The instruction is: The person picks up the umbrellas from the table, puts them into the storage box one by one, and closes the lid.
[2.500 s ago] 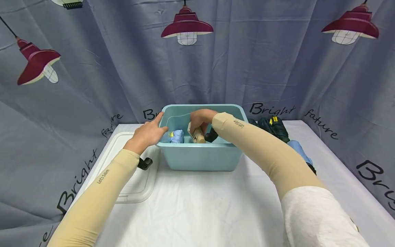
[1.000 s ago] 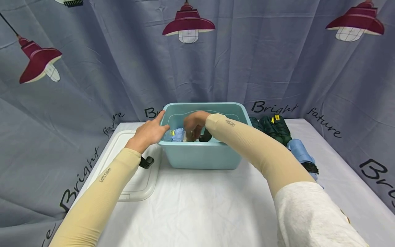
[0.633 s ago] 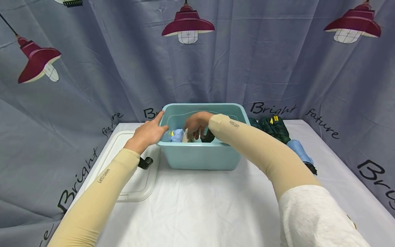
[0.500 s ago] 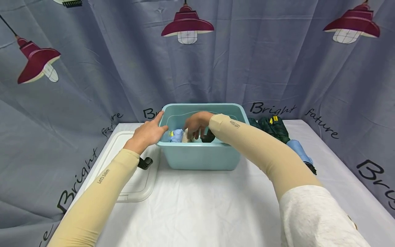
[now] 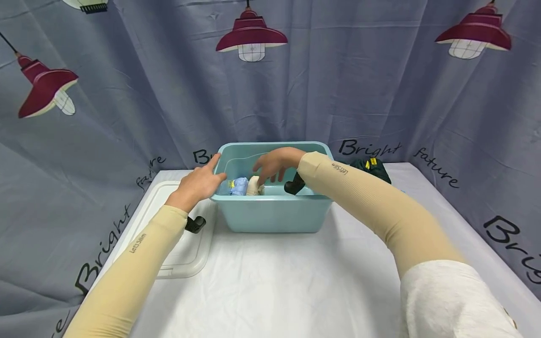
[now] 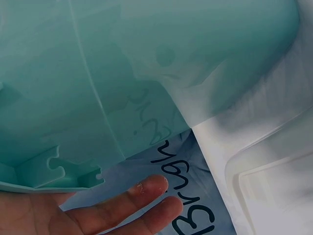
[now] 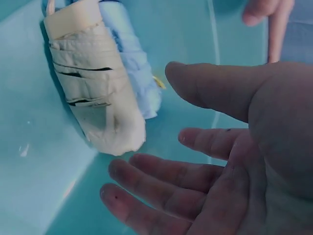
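A light-blue plastic bin (image 5: pixel 270 213) stands on the table. Inside, at its left end, a beige folded umbrella (image 7: pixel 95 93) lies alongside a blue folded umbrella (image 7: pixel 137 73). My right hand (image 5: pixel 279 162) is over the inside of the bin, holding nothing. In the right wrist view its fingers (image 7: pixel 161 191) are spread and relaxed, just off the rounded end of the beige umbrella. My left hand (image 5: pixel 198 183) rests at the bin's left rim. The left wrist view shows its fingers (image 6: pixel 142 196) stretched out along the outside of the rim.
A white lid (image 5: pixel 190 251) lies flat on the table left of the bin, partly beneath the left forearm. Dark green folded umbrellas (image 5: pixel 378 171) lie behind the right forearm. A grey-blue printed curtain (image 5: pixel 359 94) hangs round the table.
My right hand set the beige umbrella down beside the blue one, let go and has drawn back up to the right. The left hand has stayed at the rim.
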A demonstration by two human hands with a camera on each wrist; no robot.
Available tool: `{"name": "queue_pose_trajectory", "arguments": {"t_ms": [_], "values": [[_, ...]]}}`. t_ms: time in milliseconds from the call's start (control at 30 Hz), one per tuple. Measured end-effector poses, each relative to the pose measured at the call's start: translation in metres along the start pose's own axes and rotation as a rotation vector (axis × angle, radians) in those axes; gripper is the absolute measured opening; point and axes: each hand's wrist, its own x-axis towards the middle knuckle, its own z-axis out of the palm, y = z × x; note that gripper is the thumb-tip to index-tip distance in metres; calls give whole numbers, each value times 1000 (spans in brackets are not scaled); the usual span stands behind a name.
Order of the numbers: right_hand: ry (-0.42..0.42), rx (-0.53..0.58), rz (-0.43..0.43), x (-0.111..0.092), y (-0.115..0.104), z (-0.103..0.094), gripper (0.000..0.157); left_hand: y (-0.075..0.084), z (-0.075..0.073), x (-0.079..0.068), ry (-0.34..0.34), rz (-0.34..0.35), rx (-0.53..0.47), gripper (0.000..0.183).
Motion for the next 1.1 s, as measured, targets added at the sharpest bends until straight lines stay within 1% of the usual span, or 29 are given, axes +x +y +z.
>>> {"name": "queue_pose_trajectory", "arguments": {"t_ms": [100,267,533,767,933,1100], "values": [[19,-1,-20,-15,5,-4,74,1,0,1,2,0,1,76],[61,-3,-50,-32,16,-8,71,0,1,0,8,6,-1,75],[119,24,-87,-63,32,-9,67,1,0,-1,6,4,-5,75],[201,63,-131,-87,51,-11,65,1,-1,0,0,8,-5,75],[257,39,-113,-101,66,-10,64,1,-2,0,-7,9,-5,74],[313,71,-104,-118,79,-6,65,-1,-1,0,-5,8,-3,74]]}}
